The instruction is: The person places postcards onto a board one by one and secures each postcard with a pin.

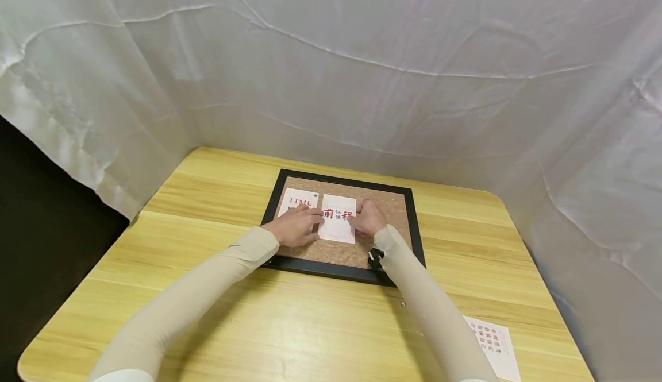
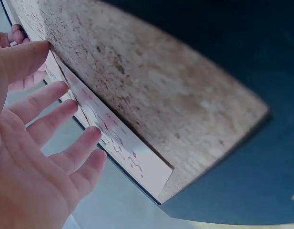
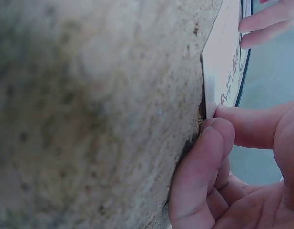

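Observation:
A white card with red and blue characters (image 1: pixel 338 232) lies over the cork board (image 1: pixel 331 253), inside its black frame. My right hand (image 1: pixel 370 219) pinches the card's right edge; in the right wrist view the thumb is on the printed face and curled fingers (image 3: pixel 199 176) are at the edge against the cork. My left hand (image 1: pixel 296 226) has its fingertips at the card's left edge, its fingers spread and fairly straight in the left wrist view. Under that hand lies a second white card, printed "TIME" (image 1: pixel 300 196), partly covered by it.
The framed board rests on a yellow wood-grain table (image 1: pixel 320 324), near the back. Another printed card (image 1: pixel 493 347) lies at the front right, beside my right forearm. A small round thing (image 1: pixel 403 304) sits below the frame. Pale curtains (image 1: pixel 362 83) surround the table.

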Demonstrator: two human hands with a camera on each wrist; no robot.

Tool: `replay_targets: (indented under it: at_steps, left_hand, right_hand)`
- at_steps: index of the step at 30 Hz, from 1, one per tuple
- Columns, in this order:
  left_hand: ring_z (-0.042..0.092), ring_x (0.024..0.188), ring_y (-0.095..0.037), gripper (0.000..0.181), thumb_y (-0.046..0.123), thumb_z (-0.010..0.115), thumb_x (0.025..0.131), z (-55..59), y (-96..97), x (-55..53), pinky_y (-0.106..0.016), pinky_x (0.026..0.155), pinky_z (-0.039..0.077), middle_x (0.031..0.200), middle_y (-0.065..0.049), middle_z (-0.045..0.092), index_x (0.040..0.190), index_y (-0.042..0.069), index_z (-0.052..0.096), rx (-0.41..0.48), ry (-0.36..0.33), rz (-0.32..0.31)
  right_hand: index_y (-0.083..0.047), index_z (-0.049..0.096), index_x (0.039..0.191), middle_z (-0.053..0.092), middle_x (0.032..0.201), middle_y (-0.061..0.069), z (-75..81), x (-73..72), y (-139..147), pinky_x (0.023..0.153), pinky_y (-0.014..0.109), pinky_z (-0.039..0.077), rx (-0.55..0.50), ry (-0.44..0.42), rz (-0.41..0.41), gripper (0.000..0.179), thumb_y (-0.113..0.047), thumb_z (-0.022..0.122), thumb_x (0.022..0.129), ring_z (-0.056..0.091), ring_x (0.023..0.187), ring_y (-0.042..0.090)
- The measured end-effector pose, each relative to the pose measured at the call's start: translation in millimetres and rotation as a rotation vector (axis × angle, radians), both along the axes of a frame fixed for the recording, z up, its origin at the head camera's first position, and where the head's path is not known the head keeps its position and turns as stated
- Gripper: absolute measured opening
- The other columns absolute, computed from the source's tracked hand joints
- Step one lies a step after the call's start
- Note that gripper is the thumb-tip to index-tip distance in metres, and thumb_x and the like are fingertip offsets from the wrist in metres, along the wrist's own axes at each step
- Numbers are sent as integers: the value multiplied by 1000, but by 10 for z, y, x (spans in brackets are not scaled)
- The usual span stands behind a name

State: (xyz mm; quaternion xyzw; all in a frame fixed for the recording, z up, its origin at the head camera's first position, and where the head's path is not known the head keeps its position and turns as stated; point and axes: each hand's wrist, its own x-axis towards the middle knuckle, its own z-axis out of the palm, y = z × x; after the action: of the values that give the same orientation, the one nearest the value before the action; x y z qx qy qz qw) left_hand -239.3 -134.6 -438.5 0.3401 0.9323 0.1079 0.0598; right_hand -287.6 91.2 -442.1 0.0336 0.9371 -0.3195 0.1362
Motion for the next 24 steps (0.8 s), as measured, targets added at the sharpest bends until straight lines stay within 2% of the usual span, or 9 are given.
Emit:
replay_targets:
  at_steps: [3, 7, 10, 18, 24]
  left_hand:
    - [49, 145, -36, 43, 28, 64, 103, -10, 6, -7, -52, 124, 34, 156, -18, 52, 138, 3, 62, 12, 5, -7]
    - [55, 141, -32, 31, 24, 65, 103, -28, 14, -28, -50, 122, 36, 150, -18, 59, 126, 4, 68, 31, 45, -31]
    - [58, 137, -31, 26, 22, 67, 101, -40, 17, -36, -50, 122, 36, 146, -17, 62, 122, 5, 69, 34, 68, -42]
    - [56, 139, -35, 36, 21, 70, 99, -42, 35, -31, -56, 121, 36, 147, -16, 61, 131, 5, 66, 37, 67, -12]
    - [56, 137, -34, 38, 21, 70, 99, -30, 45, -32, -53, 118, 40, 148, -14, 61, 134, 6, 65, 45, 43, 10]
  right_hand:
    - [-4, 61, 103, 65, 90, 10, 5, 0, 6, 43, 22, 42, -4, -6, -1, 19, -17, 73, 96, 53, 54, 14]
    - [-4, 62, 103, 65, 89, 10, 10, -2, 13, 43, 23, 42, -13, -10, 4, 19, -17, 73, 97, 54, 54, 14]
    - [-3, 62, 104, 65, 90, 10, 8, 1, 18, 43, 23, 43, -18, -11, 6, 19, -17, 73, 97, 54, 55, 14]
    - [-2, 58, 104, 58, 78, 6, 42, 14, 39, 44, 23, 42, -34, -2, 20, 20, -16, 71, 97, 52, 54, 14]
    - [-5, 55, 97, 56, 69, 3, 41, -4, 93, 47, 25, 46, -83, -31, 46, 20, -18, 69, 98, 52, 56, 14]
